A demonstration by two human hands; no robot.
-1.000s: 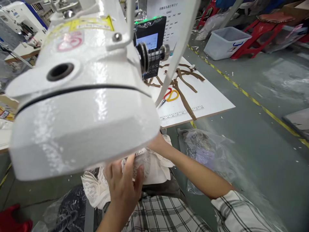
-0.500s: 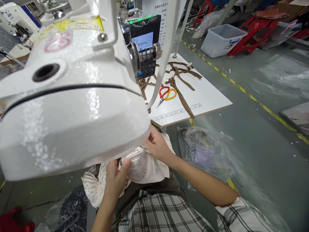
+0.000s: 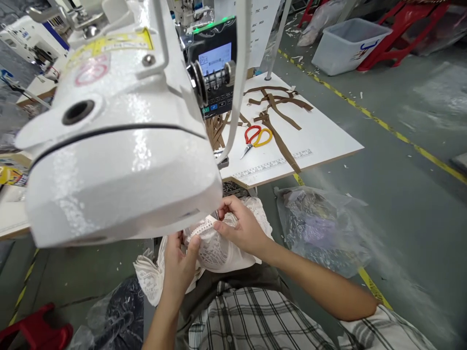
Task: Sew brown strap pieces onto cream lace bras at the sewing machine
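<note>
A white lace garment piece (image 3: pixel 215 248) lies bunched on my lap, just below the head of a white sewing machine (image 3: pixel 116 141). My left hand (image 3: pixel 180 265) pinches the near edge of the lace between thumb and fingers. My right hand (image 3: pixel 242 228) grips the lace's trimmed upper edge, fingers curled round it. Both hands hold the same strip taut between them, right under the machine head.
The white table (image 3: pixel 321 141) carries brown fabric strips (image 3: pixel 277 112) and red-and-yellow scissors (image 3: pixel 255 138). The machine's control panel (image 3: pixel 215 63) stands behind its handwheel. A clear plastic bag (image 3: pixel 321 228) lies on the floor at right; a grey bin (image 3: pixel 346 43) and red stools stand farther off.
My right hand has come out from under the machine head and now grips the lace edge in plain view. The left hand shifted slightly up. The view tilted.
</note>
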